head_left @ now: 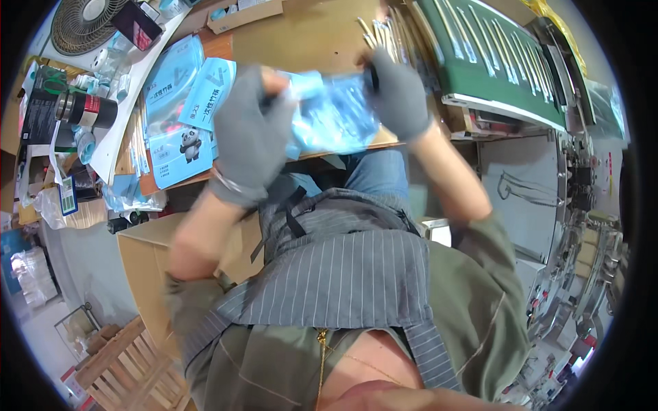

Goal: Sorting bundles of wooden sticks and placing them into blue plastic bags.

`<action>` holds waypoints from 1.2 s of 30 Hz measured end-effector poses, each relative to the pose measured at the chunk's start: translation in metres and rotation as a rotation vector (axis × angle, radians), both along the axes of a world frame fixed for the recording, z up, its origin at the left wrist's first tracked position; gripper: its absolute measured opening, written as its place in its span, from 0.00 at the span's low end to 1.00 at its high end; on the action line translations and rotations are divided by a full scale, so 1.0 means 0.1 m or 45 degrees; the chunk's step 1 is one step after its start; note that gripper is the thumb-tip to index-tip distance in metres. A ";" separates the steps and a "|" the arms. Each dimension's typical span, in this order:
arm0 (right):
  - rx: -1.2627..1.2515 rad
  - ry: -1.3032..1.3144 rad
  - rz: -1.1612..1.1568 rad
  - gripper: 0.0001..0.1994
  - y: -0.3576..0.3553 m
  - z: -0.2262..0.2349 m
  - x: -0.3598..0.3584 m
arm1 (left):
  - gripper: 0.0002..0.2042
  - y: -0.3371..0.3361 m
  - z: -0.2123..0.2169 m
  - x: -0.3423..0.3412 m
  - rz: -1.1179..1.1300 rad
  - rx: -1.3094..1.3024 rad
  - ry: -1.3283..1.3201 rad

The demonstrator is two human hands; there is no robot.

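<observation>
A shiny blue plastic bag (336, 116) is spread between my hands at the table's front edge, slightly smeared by motion. My left hand (253, 133), in a grey glove with bare fingertips, is closed on the bag's left side. On the other side my right hand (401, 92), gloved the same way, has its fingers curled at the bag's right edge; its fingertips are partly hidden. Flat blue printed bags (175, 89) lie stacked left of my left hand, one with a panda picture. Just beyond my right hand sits a bundle of bamboo chopsticks (387, 38).
To the right, a green board (504, 55) bears several slim wrapped sticks in a row. A white shelf (127, 109) at the left holds a fan (86, 24), a phone (136, 26) and a black flask (86, 108). A cardboard box (147, 267) stands below the table.
</observation>
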State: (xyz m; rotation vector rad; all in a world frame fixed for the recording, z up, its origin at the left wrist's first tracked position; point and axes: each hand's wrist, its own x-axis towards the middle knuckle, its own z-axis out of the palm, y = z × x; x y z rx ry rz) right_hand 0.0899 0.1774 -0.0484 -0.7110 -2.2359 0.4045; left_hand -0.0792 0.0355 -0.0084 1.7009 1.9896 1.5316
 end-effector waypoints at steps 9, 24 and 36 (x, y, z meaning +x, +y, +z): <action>-0.673 -0.088 0.278 0.06 0.40 1.17 -0.40 | 0.07 0.34 0.77 -0.96 -0.209 -0.405 0.499; 0.061 0.026 1.933 0.19 -1.49 0.98 -0.98 | 0.19 -2.07 -0.33 -0.31 -0.930 0.601 -2.510; -0.371 -0.352 1.294 0.15 -1.38 0.81 -1.11 | 0.20 -5.40 -1.57 -0.50 1.349 0.154 -2.043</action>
